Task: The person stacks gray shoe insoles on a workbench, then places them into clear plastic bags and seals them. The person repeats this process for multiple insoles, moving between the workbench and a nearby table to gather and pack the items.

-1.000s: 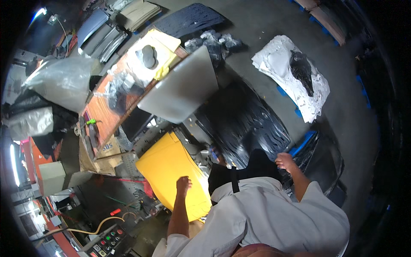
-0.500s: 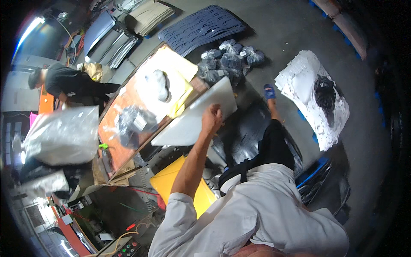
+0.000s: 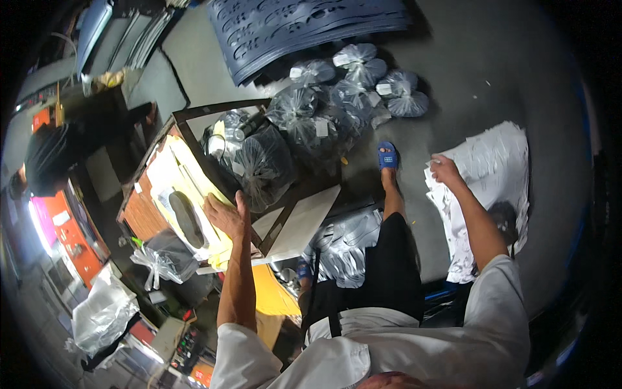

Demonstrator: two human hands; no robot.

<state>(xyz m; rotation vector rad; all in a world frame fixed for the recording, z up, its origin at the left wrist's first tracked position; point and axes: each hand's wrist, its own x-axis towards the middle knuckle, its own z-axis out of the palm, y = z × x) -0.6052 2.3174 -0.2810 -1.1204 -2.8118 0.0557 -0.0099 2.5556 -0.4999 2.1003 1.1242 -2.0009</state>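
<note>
My left hand (image 3: 225,217) is open, its thumb raised and its fingers over the edge of some yellow sheets (image 3: 173,167) on a worktable (image 3: 144,215). Beside its fingers lies a long, dark grey sole-shaped piece (image 3: 186,218) on white and yellow sheets. Out to the right, my right hand (image 3: 446,170) hangs above the near-left edge of a stack of white cut sheets (image 3: 495,152). Its fingers are loosely bent and apart, and I see nothing in them. Whether it touches the stack I cannot tell.
Clear bags of dark pieces (image 3: 353,91) crowd the floor beyond the table; another bag (image 3: 165,259) lies at its left end. Dark blue cut-out sheets (image 3: 311,32) are stacked farther back. A pale board (image 3: 301,223) juts below the table. A person in dark clothes (image 3: 65,152) bends at far left.
My body has turned and moved toward the table's end. My left hand has gone from above the pale board to the yellow sheets. My right hand has come into view.
</note>
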